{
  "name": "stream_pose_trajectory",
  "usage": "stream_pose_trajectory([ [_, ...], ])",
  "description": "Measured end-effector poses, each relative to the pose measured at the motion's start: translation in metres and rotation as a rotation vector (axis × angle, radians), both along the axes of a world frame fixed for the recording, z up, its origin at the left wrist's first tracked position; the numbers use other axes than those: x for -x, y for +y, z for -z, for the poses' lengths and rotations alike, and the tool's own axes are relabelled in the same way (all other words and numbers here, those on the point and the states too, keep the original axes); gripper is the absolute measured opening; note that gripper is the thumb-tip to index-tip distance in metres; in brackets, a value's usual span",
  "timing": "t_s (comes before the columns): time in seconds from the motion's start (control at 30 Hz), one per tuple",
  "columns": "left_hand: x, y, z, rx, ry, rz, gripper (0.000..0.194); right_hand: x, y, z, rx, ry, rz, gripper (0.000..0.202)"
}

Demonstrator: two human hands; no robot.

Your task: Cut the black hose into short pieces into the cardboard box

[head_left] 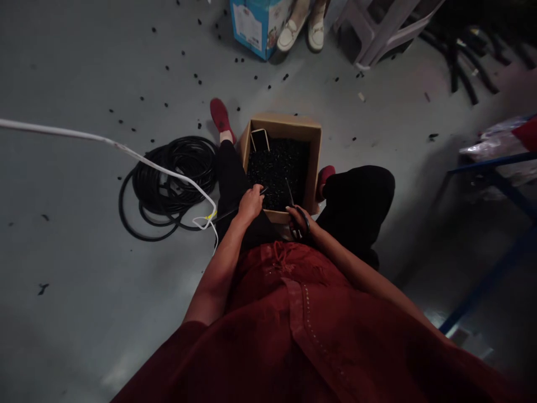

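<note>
My left hand [251, 204] is closed round a black hose [229, 214], whose short end pokes out past the fingers over the box. That hose runs back across my left leg to a loose coil [172, 182] on the floor. In my right hand [298, 217] is a pair of scissors [290, 193] with black handles, the blades pointing up and away from me. Between my legs stands a cardboard box [316, 162], holding a heap of small black pieces [279, 168]. A dark flat rectangular thing with a pale edge [260, 140] leans inside its far left corner.
A white cable [94, 137] stretches across from the left. Beyond the box are a blue carton [247, 25], another person's pale shoes [289, 34] and a plastic stool [373, 33]. A blue metal frame [499, 162] stands at right. Small black bits dot the floor.
</note>
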State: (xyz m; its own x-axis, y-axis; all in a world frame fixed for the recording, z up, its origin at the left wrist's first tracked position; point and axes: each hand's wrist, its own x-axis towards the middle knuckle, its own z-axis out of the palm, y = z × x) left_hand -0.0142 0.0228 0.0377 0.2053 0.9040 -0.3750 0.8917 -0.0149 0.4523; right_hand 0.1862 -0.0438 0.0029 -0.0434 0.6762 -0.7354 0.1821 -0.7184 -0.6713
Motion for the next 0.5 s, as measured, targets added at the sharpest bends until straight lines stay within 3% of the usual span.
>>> stream_pose_trajectory([
  [0.2,0.035,0.026,-0.036,-0.188,-0.007,-0.019,0.035,0.001,0.011,-0.014,-0.004,0.128,0.140,0.030],
  [0.5,0.071,0.089,-0.096,-0.610,-0.028,-0.220,0.046,0.000,0.016,-0.033,-0.053,0.243,0.148,0.033],
])
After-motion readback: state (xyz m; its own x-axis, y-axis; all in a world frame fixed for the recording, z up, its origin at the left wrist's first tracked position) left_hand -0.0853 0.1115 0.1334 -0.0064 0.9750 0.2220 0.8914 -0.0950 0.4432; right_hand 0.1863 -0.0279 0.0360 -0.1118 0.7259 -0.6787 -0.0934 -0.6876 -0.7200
